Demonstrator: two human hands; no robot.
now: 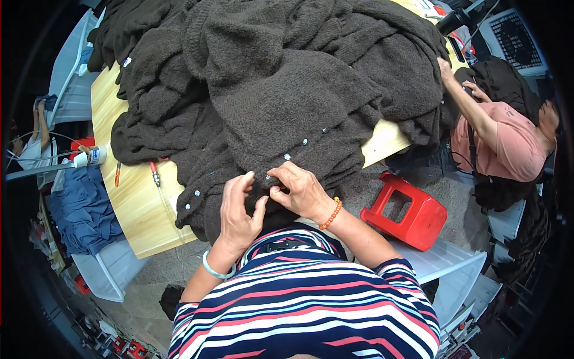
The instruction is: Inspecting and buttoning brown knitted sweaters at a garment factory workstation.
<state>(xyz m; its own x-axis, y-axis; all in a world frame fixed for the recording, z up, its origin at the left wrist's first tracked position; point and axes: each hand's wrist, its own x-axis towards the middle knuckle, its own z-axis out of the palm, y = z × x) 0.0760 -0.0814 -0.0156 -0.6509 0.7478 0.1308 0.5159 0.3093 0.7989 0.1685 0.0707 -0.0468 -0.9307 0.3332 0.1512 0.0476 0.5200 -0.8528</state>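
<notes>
A dark brown knit garment (299, 90) with a row of pale, sparkling buttons (287, 157) lies heaped in front of me. At its near edge, my left hand (239, 214) is open, thumb and fingers apart, just beside the fabric. My right hand (302, 192) curls its thumb and forefinger around the garment's edge, next to a button (268, 177). Part of what lies between these fingers is hidden. Two more buttons (192, 200) show on the fabric to the left of my hands.
The pile covers much of a light wooden table (134, 209), where a red-handled tool (155, 175) and an orange pen-like tool (117, 175) lie. A red stool (409, 212) stands at right. Beyond it, a person in pink (499, 140) touches the pile. Blue cloth (86, 203) fills a bin at left.
</notes>
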